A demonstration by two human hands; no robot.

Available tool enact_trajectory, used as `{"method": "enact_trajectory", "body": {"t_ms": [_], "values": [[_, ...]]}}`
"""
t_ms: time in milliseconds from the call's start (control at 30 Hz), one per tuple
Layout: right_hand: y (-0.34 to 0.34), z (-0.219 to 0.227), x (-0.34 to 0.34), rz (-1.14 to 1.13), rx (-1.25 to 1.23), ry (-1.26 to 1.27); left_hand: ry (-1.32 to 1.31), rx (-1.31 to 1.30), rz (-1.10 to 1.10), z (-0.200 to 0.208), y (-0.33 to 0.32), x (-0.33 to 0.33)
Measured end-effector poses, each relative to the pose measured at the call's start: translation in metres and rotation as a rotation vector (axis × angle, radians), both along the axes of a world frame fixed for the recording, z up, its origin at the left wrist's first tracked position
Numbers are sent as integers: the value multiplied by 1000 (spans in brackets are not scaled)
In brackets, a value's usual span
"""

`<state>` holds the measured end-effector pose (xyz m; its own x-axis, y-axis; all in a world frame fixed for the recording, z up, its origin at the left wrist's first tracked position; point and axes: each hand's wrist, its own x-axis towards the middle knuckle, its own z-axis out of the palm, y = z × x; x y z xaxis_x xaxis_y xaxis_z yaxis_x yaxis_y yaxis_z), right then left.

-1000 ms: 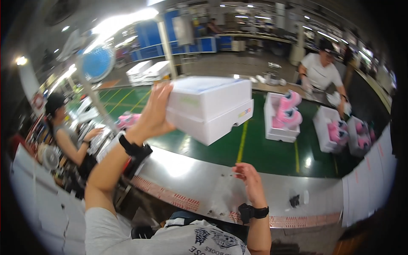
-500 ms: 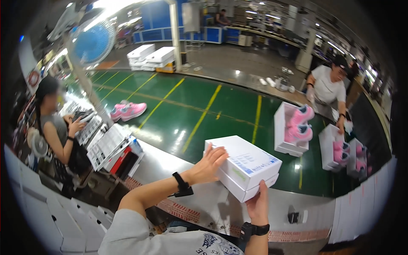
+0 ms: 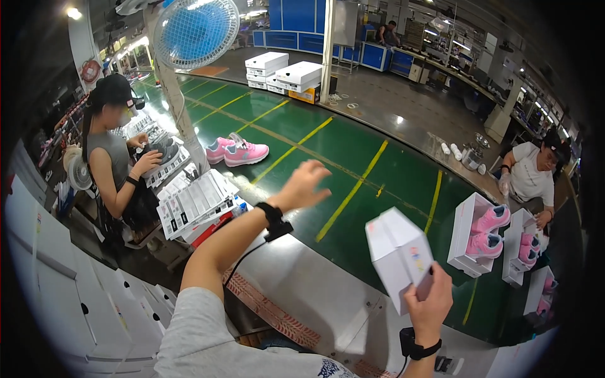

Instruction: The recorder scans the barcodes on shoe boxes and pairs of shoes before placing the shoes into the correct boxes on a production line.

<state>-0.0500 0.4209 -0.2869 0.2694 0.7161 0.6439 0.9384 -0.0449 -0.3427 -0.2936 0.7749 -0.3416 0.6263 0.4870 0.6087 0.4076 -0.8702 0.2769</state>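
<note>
My right hand (image 3: pixel 430 301) grips a white shoebox (image 3: pixel 398 255) by its near right edge. The box is tilted up on end above the metal edge of the line; whether its lid is on cannot be made out. My left hand (image 3: pixel 304 187) is off the box, stretched out over the green belt (image 3: pixel 340 208) with fingers apart and nothing in them. Beyond it to the left, a pair of pink sneakers (image 3: pixel 242 152) stands on the belt.
Open white boxes with pink sneakers (image 3: pixel 484 236) stand on the belt at right, beside a co-worker (image 3: pixel 532 170). At left another person (image 3: pixel 113 151) handles a grey shoe near stacked printed sheets (image 3: pixel 195 205). A fan (image 3: pixel 196 31) hangs from a post.
My left hand has let go of the shoebox and moved up over the belt. The box has been tipped up in my right hand. The view has turned left.
</note>
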Motion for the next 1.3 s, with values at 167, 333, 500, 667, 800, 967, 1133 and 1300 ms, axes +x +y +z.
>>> {"method": "enact_trajectory", "body": {"t_ms": [167, 333, 500, 667, 800, 967, 1133, 1300], "values": [[28, -4, -4, 167, -126, -247, -342, -679, 524, -38, 141, -50], [49, -7, -2, 121, -166, -152, -309, -675, 791, -88, 234, -157], [49, 1, 0, 62, -220, -127, -324, -847, 826, -134, 282, -155], [62, 15, -4, 128, -176, -101, -401, -667, 924, -142, 317, -230], [59, 8, 7, 58, -264, -151, -61, -677, 862, -138, 300, -158], [57, 18, 4, 63, -264, -200, -269, -746, 893, -61, 265, -146], [59, 16, 14, 82, -243, -258, -701, -922, 280, 19, 178, -60], [62, -2, 21, 125, -178, -117, -671, -972, -457, 60, 6, 5]]}}
